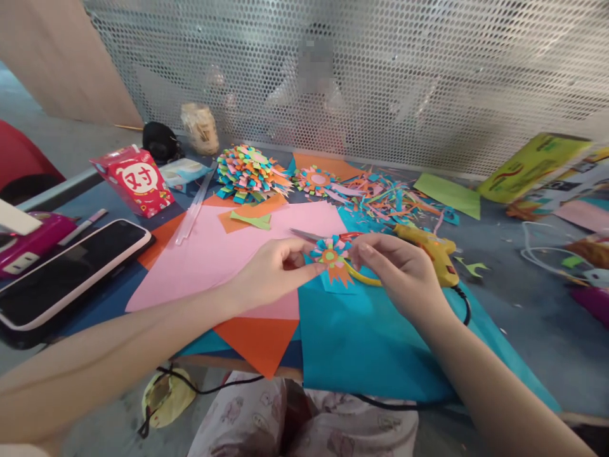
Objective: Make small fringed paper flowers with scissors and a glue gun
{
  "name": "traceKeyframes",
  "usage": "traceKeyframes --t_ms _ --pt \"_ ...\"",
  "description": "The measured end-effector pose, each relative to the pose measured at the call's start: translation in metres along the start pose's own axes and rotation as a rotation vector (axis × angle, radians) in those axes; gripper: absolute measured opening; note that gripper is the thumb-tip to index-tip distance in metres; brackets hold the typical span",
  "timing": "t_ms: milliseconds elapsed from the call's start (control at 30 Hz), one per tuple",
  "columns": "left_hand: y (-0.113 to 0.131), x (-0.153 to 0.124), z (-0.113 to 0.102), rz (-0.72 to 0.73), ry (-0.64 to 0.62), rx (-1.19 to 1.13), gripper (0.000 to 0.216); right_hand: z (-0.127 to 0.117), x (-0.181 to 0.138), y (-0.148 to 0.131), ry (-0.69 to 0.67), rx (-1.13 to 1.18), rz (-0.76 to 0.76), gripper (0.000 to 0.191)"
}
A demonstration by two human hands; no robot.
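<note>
From where I stand, the person's two hands meet over the middle of the table with a small paper flower [330,255] pinched between them. The left hand [273,271] comes in from the left, thumb and forefinger closed narrowly on the flower's left edge. The right hand [398,270] closes on the opposite edge, its fingers curled in tight. Neither hand is nearer than the other, since both touch it. The flower is a flat, round rosette of blue and pink strips around an orange and green centre, with a spiky orange backing jutting out toward the person. It has no real long axis, and its face is turned up toward the person's head. It is held just above a teal sheet [366,343], which overlaps a pink sheet [223,254] and an orange sheet [259,346]. Just behind the flower lie scissors [307,235], blades pointing left. A yellow glue gun [432,251] rests just beyond the right hand's knuckles, its black cord trailing off the table edge. Farther back are a heap of finished flowers [248,171] and a scatter of paper scraps [385,197], well apart from the hands. A phone [66,276] lies at the far left.
</note>
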State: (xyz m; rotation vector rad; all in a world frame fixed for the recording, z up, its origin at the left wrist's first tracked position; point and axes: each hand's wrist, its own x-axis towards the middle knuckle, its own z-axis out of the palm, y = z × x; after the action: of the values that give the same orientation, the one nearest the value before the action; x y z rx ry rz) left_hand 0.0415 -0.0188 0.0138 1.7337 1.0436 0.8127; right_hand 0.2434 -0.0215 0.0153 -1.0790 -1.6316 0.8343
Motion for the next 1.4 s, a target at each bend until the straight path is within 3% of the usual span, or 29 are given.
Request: traceKeyframes --t_ms 300,500,1000,1100,1200,1267,1400 --pt "-0.002 -0.001 -0.001 0.030 -0.051 0.093 0.025 -0.003 -0.002 0.003 0.047 -0.319 -0.114 0.021" --pt "-0.001 -0.001 0.000 0.035 -0.053 0.103 0.034 -0.001 -0.003 0.001 0.059 -0.281 -0.216 0.012" --pt "0.000 -0.001 0.001 0.083 -0.037 0.173 0.032 -0.002 -0.005 -0.001 0.039 -0.236 -0.176 0.010" --pt "-0.005 -0.003 -0.002 0.299 0.066 0.375 0.019 -0.004 -0.007 -0.003 0.011 -0.241 -0.226 0.012" --pt "-0.008 -0.005 -0.011 0.839 0.258 0.814 0.012 -0.008 -0.010 -0.006 0.020 -0.229 -0.262 0.019" --pt "-0.006 -0.008 -0.018 1.149 0.376 1.053 0.014 -0.011 -0.011 -0.006 -0.005 -0.163 -0.182 0.029" --pt "0.002 -0.012 -0.024 1.335 0.436 1.291 0.016 -0.011 -0.013 -0.007 -0.314 0.085 0.043 0.047"
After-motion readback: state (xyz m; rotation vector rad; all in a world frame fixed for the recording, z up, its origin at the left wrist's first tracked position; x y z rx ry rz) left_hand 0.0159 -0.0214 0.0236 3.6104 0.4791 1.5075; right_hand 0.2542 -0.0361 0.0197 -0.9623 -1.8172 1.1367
